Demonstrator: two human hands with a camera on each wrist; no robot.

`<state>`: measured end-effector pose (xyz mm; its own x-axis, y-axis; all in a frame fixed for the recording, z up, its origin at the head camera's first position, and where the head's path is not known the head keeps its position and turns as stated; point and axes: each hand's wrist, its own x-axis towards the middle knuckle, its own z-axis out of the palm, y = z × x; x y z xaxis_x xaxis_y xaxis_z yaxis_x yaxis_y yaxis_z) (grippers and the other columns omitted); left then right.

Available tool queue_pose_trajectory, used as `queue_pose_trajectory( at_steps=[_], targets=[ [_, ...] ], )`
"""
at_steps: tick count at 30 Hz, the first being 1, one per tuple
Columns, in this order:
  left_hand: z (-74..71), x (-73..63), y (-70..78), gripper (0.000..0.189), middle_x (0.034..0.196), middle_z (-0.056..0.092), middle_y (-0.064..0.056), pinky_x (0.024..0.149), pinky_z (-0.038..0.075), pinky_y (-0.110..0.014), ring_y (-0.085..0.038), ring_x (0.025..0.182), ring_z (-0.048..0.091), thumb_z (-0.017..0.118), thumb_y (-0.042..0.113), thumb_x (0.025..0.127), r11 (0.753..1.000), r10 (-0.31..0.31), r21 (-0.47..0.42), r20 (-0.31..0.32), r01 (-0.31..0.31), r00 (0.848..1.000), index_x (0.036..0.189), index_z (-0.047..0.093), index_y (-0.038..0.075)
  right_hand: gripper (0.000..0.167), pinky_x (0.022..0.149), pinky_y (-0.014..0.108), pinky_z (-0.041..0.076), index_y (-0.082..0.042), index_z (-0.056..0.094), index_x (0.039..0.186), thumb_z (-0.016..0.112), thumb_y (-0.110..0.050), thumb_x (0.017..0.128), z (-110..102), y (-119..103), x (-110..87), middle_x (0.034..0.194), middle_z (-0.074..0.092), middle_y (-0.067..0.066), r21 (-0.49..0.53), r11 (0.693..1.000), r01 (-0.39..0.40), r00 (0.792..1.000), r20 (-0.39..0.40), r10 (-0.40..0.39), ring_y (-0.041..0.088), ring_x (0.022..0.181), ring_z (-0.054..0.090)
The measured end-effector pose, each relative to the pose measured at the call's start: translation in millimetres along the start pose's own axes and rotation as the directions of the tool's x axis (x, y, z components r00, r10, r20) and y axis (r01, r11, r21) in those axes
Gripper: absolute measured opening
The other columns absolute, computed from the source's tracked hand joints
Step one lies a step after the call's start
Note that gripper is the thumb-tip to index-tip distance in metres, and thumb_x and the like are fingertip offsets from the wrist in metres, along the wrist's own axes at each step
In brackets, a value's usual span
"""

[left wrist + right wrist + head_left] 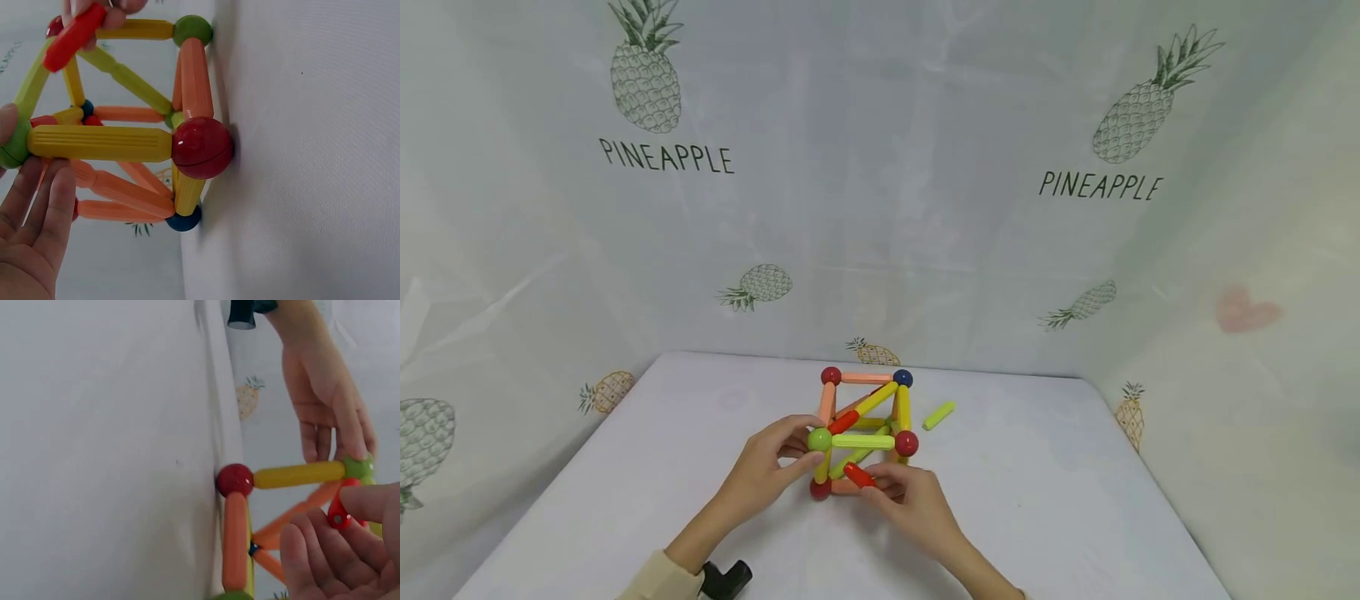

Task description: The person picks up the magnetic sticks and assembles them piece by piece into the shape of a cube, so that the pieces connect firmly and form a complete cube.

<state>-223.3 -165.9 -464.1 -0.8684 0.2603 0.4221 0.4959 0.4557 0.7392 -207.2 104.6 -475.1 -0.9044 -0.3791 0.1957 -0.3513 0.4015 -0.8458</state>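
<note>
A cube-shaped frame of coloured rods and balls [862, 442] stands on the white table. My left hand [760, 468] holds the green ball [819, 439] at its upper near left corner, thumb on one side and fingers on the other. A yellow rod [100, 142] runs down from that ball to a red ball [203, 148] on the table. In front of the frame, my right hand [916, 502] pinches a short red rod [858, 475] between thumb and fingers. The red rod's end [338, 519] shows in the right wrist view. A red and yellow diagonal [877, 399] crosses the frame's top.
One loose yellow-green rod [938, 415] lies on the table [1037, 483] right of the frame. Behind the table hangs a pale cloth [880, 208] printed with pineapples. A black device [727, 578] shows by the left wrist.
</note>
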Motion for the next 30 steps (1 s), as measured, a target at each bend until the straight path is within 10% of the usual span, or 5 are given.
queue_pose_trajectory(
  at_steps=[21,30],
  targets=[
    [-1.7,0.5,-1.3,0.048,0.109,0.068,0.012,0.088,0.06,-0.024,-0.006,0.096,0.07,0.085,0.018,0.092,1.0,-0.016,-0.013,0.003,0.016,1.0,0.133,0.064,0.029,0.026,0.077,0.02,0.06,-0.011,0.075,0.125,0.076,-0.021,0.101,34.3,-5.3,23.8,0.114,0.076,0.0,0.027,1.0,-0.01,0.992,-0.124,0.013,0.011,0.088,0.072],
    [3.0,-1.5,-4.8,0.048,0.112,0.065,0.011,0.088,0.062,-0.027,-0.008,0.1,0.067,0.084,0.021,0.093,0.999,0.016,-0.035,-0.018,-0.016,1.0,0.136,0.063,0.026,0.031,0.078,0.021,0.06,-0.012,0.072,0.131,0.075,-0.021,0.101,-4.6,-0.4,3.7,0.105,0.079,0.004,0.004,1.0,-0.009,0.996,0.091,0.008,0.008,0.089,0.073]
  ],
)
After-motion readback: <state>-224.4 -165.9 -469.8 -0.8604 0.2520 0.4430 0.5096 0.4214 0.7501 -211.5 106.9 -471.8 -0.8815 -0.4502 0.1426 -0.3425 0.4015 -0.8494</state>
